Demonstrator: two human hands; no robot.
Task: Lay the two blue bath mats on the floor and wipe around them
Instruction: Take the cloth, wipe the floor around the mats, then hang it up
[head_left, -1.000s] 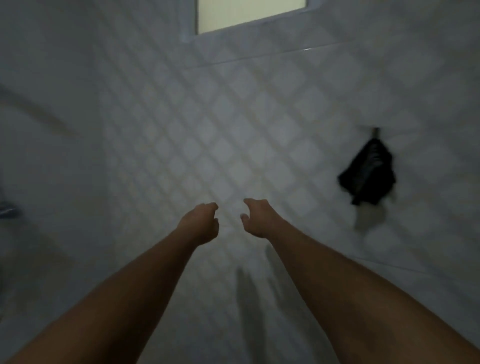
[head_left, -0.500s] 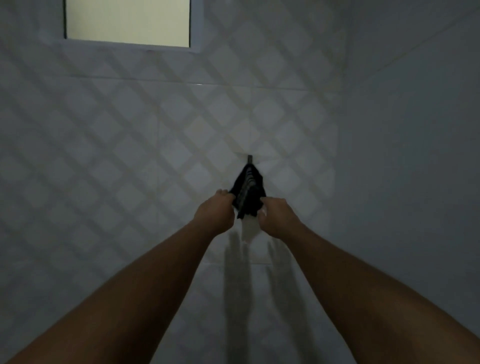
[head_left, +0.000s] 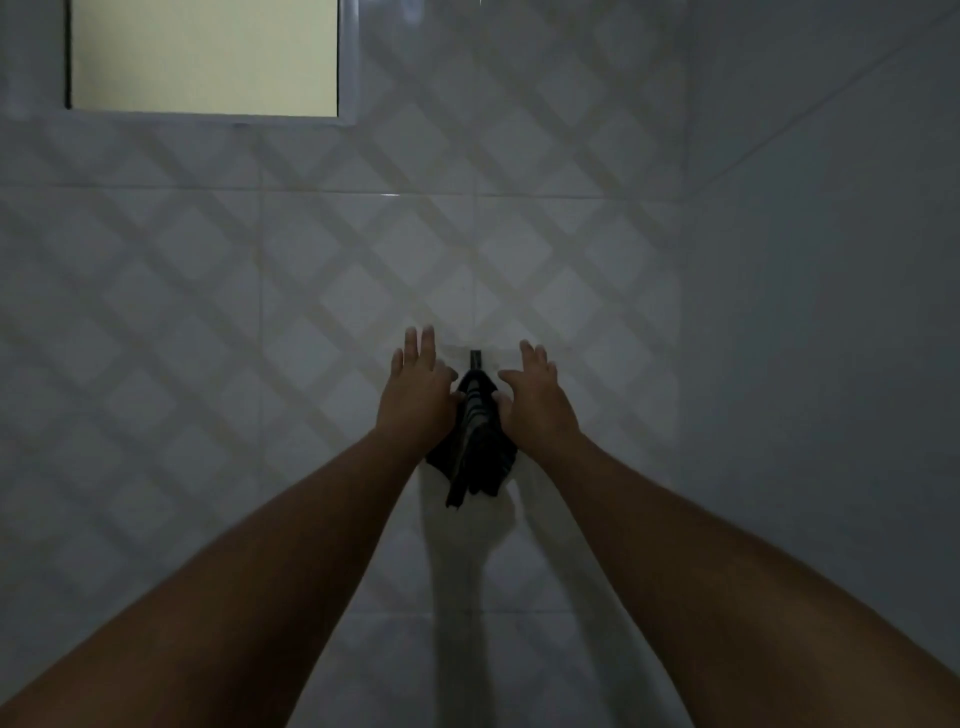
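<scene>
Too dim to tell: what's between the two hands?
Head view: a dark striped cloth on a wall hook, between left hand and right hand, thumbs touching it.

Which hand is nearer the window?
Left. The left hand is below and right of the window; the right hand is farther right, across the hanging dark cloth.

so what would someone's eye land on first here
The dark striped cloth hanging from a small hook on the diamond-patterned tiled wall, dead centre. The left hand and right hand flank it, fingers straight and thumbs touching its sides. After that, the pale lit window at the upper left, the one bright patch in a dim room.
</scene>
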